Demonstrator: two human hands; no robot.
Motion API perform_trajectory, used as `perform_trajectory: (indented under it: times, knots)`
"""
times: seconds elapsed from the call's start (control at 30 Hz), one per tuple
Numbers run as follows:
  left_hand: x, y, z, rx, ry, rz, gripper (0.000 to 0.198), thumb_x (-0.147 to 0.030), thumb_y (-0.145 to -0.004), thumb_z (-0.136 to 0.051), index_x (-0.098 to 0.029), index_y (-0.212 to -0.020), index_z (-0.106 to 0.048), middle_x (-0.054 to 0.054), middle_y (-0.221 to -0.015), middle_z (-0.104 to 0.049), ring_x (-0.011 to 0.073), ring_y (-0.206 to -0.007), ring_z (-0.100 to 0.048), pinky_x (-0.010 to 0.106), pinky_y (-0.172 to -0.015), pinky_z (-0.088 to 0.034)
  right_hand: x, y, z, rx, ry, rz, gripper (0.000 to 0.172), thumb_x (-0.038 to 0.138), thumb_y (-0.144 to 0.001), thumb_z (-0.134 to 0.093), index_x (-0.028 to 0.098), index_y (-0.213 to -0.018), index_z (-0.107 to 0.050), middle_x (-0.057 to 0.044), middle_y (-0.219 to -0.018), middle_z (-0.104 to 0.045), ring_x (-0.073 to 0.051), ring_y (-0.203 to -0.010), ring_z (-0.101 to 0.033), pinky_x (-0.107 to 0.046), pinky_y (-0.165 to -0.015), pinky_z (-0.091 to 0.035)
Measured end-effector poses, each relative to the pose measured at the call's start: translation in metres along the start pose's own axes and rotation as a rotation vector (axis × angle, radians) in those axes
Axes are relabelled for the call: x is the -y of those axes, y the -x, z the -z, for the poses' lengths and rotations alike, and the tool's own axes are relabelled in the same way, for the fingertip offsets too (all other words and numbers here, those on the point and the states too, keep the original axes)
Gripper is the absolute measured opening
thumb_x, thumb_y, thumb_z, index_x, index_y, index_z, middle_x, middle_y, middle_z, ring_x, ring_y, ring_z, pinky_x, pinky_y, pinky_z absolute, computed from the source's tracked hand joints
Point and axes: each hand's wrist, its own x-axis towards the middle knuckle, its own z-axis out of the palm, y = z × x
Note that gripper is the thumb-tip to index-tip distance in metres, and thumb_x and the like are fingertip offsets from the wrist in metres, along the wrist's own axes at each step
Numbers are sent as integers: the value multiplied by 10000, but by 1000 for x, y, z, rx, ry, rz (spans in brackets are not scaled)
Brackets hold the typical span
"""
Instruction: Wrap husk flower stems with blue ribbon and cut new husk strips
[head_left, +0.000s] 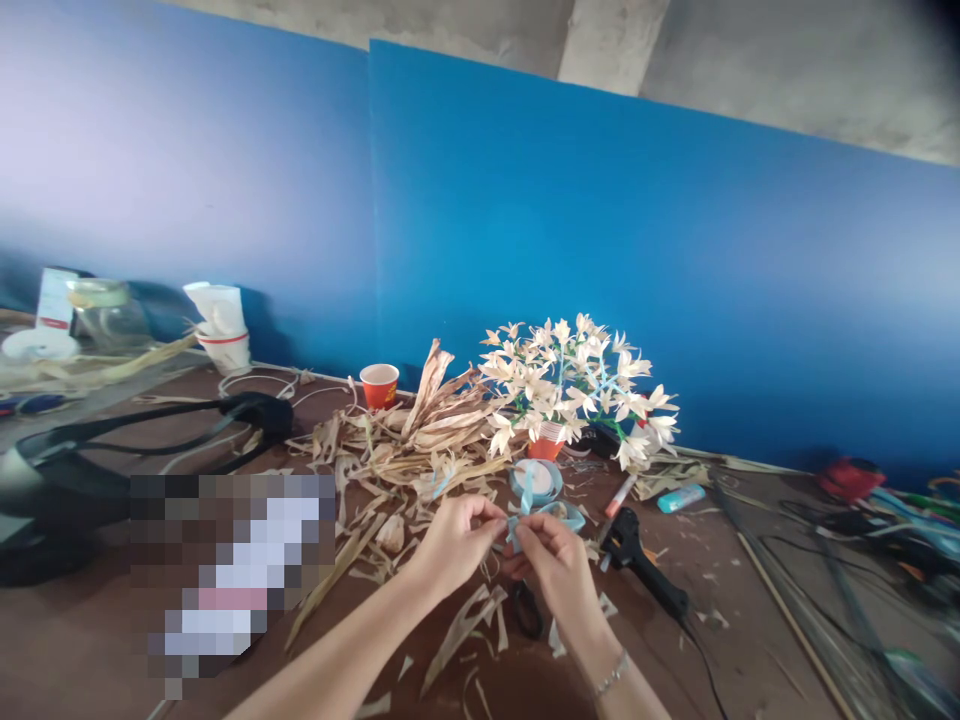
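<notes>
Pinching light-blue ribbon [513, 528], the hands [459, 540] [553, 560] nearly meet; the forearms [356, 640] slant inward toward each other.

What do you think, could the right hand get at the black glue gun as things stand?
Probably yes: the black glue gun lies close beside the right hand, with nothing large between them. But the hand pinches light blue ribbon, which it would likely have to release.
</notes>
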Motion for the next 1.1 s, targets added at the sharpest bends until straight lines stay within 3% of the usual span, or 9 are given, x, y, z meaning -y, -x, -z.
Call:
perform_trajectory:
  times: [0.27,0.77,1.1]
  knots:
    - [3,-1,-1,12,82,33,128,-244,-678,-563,-134,-694,-625,34,-654,-643,149,-609,-554,240,-569,-399,3,2,-1,-11,17,19,230,383,-736,-591,153,-724,-580,-1,-576,-599,-124,-470,-567,-223,-469,-468]
    - [1,1,-5,-119,-66,-34,131,-251,-674,-549,-158,-672,-640,37,-673,-669,197,-672,-605,274,-631,-432,3,2,-3,-61,-12,-5,275,410,-677,-647,152,-756,-595,-8,-579,-618,-134,-482,-569,-232,-480,-459]
    - [1,0,-4,-84,-75,-44,137,-261,-684,-547,-162,-675,-642,36,-680,-668,194,-667,-599,264,-607,-422,6,2,-2,-83,28,3,255,417,-706,-613,162,-700,-607,5,-574,-596,-130,-446,-562,-224,-443,-437]
